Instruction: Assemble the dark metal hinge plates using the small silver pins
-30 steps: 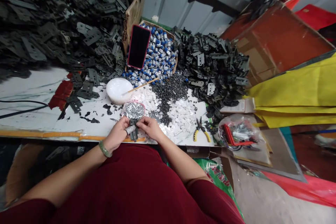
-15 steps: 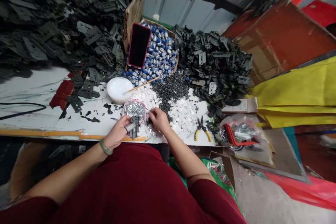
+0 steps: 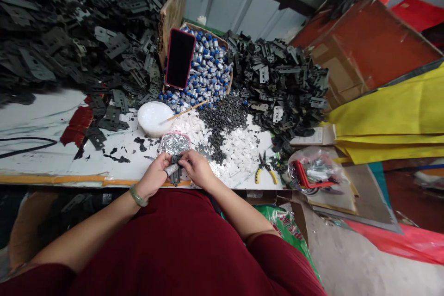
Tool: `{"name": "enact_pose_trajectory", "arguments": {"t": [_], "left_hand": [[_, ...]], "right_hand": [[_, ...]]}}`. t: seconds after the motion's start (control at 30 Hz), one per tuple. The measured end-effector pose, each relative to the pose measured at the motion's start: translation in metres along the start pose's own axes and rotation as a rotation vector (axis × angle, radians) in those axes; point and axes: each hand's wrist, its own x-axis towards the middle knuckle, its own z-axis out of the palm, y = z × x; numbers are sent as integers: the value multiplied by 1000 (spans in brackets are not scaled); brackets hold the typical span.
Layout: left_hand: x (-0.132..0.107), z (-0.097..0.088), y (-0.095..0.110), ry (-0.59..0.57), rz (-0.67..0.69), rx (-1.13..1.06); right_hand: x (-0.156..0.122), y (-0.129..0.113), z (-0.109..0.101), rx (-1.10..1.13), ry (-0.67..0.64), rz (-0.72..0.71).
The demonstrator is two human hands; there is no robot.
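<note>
My left hand [image 3: 152,179], a bracelet at its wrist and a wrapping on one finger, grips a dark grey metal bracket [image 3: 175,176] above the table's front edge. My right hand [image 3: 196,169] is pinched closed against the bracket's upper right side. Any small part between those fingertips is hidden. Just beyond the hands is a pink-rimmed tray [image 3: 189,140] of shiny metal pins [image 3: 175,142]. A white bowl [image 3: 154,119] stands behind it, with a thin wooden stick [image 3: 187,111] leaning across its rim.
White flat pieces [image 3: 241,147] and small black parts [image 3: 224,120] lie in heaps. Farther back are blue-and-white parts [image 3: 210,67], a phone [image 3: 180,58] and piled dark brackets [image 3: 284,83]. Yellow-handled pliers [image 3: 265,169] and a plastic bag with a red tool [image 3: 307,176] are at right.
My right hand has moved left from the small parts beside the tray to the bracket, and its fingers now meet it. My left hand keeps its hold. The view has shifted slightly.
</note>
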Motion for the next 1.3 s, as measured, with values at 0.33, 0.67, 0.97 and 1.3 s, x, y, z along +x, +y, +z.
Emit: {"name": "enact_pose_trajectory", "arguments": {"t": [0.33,0.67,0.97,1.3], "left_hand": [[-1,-3,2,-14,-57,-18],[-1,-2,6,-14,-102,-34],[-4,-3,9,-3,-104,-51],[-3,-5,7,-40,-114,-47]], "right_hand": [[-3,-1,4,28,0,45],[18,19,-9,16,-208,-62],[82,51,-17,-674,-53,-48],[17,65,-40,-555,-12,-150]]}}
